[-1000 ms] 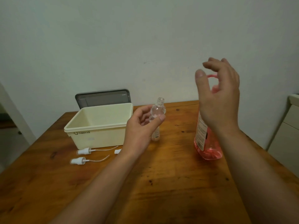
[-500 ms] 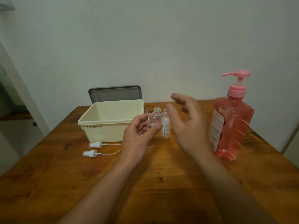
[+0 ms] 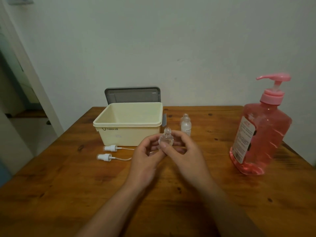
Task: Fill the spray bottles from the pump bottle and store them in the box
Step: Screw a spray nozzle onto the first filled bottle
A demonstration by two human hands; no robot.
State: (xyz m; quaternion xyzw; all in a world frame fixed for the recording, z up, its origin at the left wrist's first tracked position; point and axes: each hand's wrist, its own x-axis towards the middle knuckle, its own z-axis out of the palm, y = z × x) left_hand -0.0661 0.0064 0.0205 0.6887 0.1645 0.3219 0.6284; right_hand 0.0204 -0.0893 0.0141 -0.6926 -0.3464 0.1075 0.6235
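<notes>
A small clear spray bottle (image 3: pixel 166 138), uncapped, sits upright between both my hands above the table's middle. My left hand (image 3: pixel 147 159) grips it from the left and my right hand (image 3: pixel 184 154) pinches it from the right. A second uncapped clear bottle (image 3: pixel 185 124) stands on the table behind them. The big pink pump bottle (image 3: pixel 259 130) stands at the right, apart from my hands. The cream box (image 3: pixel 127 124) sits open at the back left. Two white spray heads (image 3: pixel 110 148) (image 3: pixel 104 157) with thin tubes lie in front of the box.
A grey lid (image 3: pixel 132 94) leans against the wall behind the box. The wooden table (image 3: pixel 68 185) ends at the wall; a doorway opens at the left beyond its edge.
My right hand dropped from the pump head down and left to the small bottle, now held by both hands. The view shifted, so the pump bottle sits farther right.
</notes>
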